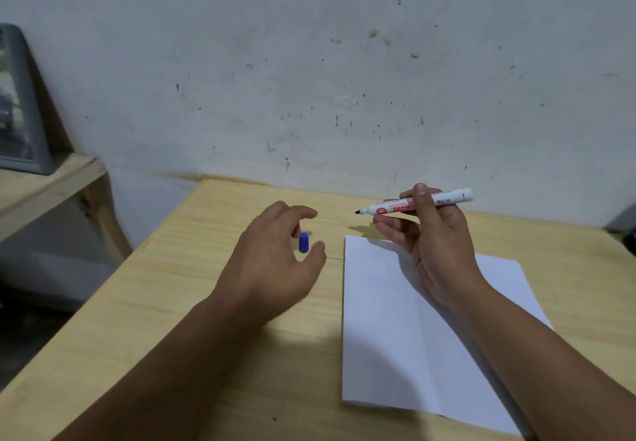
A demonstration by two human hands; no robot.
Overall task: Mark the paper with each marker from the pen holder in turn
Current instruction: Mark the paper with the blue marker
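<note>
My right hand point(433, 244) grips a white marker point(444, 199) with a red label. The marker is uncapped, lies level in the air, and its dark tip points left above the far left corner of the white paper point(389, 320). The paper lies flat on the wooden table point(192, 303), with my right forearm across it. A small blue cap point(303, 242) stands upright on the table left of the paper. My left hand point(275, 261) hovers around the cap with thumb and fingers spread and a small gap to it. No pen holder is in view.
A stained white wall rises right behind the table's far edge. At the left, a wooden shelf point(51, 182) carries a grey framed object point(20, 103). A dark object point(628, 230) shows at the table's far right edge.
</note>
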